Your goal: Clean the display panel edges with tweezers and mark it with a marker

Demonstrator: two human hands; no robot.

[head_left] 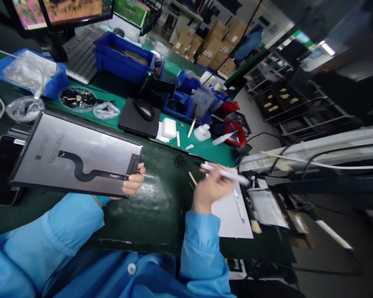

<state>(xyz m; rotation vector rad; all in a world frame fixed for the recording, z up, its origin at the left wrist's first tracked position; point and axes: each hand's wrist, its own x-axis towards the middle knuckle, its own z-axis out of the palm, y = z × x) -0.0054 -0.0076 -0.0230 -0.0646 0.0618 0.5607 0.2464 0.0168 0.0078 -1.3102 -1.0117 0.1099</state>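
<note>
My left hand (pixel 133 180) grips the edge of a tablet-sized display panel (pixel 62 145), holding it tilted above the dark green mat (pixel 149 223) with its silver back facing up. A black flexible ribbon cable (pixel 87 174) curves across that back. My right hand (pixel 211 189) is raised over the mat and slightly blurred, shut on a white pen-like tool (pixel 225 172). Beneath it lies a white sheet of paper (pixel 231 215) with a thin white tool (pixel 238 205) on top. A small heap of black parts (pixel 179 161) sits between my hands.
Blue bins (pixel 123 58), a keyboard (pixel 82 54), and a mouse on a black pad (pixel 139 116) stand beyond the panel. A white foam block (pixel 168 128), a white bottle (pixel 202 132), and swabs lie nearby. A dark tablet (pixel 3 169) lies at far left.
</note>
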